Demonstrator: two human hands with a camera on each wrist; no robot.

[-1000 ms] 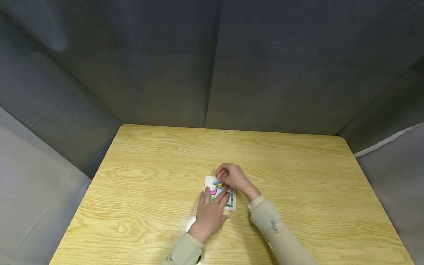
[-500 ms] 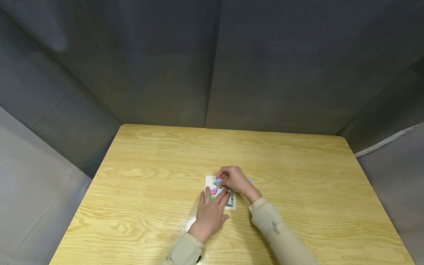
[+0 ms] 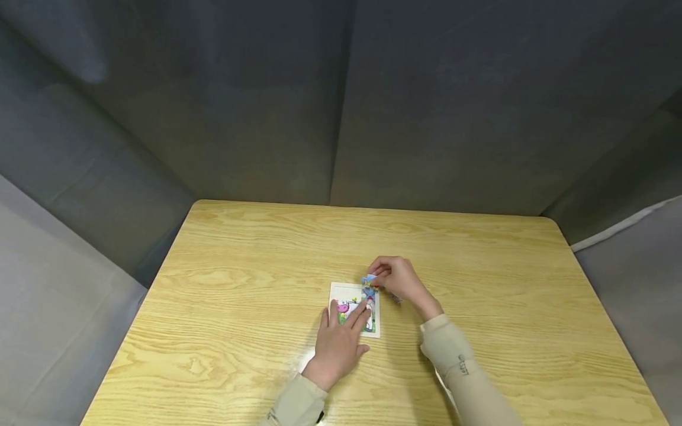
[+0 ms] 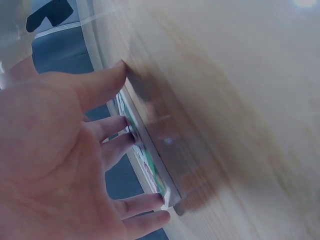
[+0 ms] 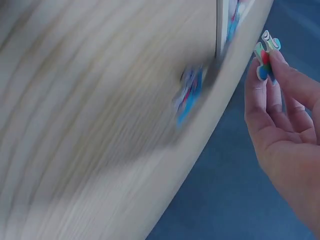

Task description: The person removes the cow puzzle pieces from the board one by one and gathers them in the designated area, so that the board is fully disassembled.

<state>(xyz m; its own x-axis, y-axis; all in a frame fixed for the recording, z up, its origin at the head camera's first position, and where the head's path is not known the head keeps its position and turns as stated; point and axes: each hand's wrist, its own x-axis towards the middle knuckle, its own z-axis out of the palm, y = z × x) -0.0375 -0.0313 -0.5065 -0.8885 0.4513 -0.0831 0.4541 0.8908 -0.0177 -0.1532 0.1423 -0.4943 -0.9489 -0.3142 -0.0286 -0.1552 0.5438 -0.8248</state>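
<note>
A small jigsaw puzzle board lies on the table, its white frame around a picture with a pink-nosed white cow. Spread across its lower part is my left hand, the straight fingertips resting on the puzzle; the left wrist view shows them over the board's edge. My right hand pinches a colourful jigsaw piece between thumb and fingers, above the board's far right corner. The upper left of the board shows bare white, while pieces fill the right side and bottom.
Another jigsaw piece, blurred, lies on the table just right of the board, partly under the right hand in the head view. The wooden table is bounded by grey curtains at the back and sides.
My right hand has moved right and away from me, lifting the jigsaw piece off the board's upper area, which now shows bare. The left hand has stayed in place.
</note>
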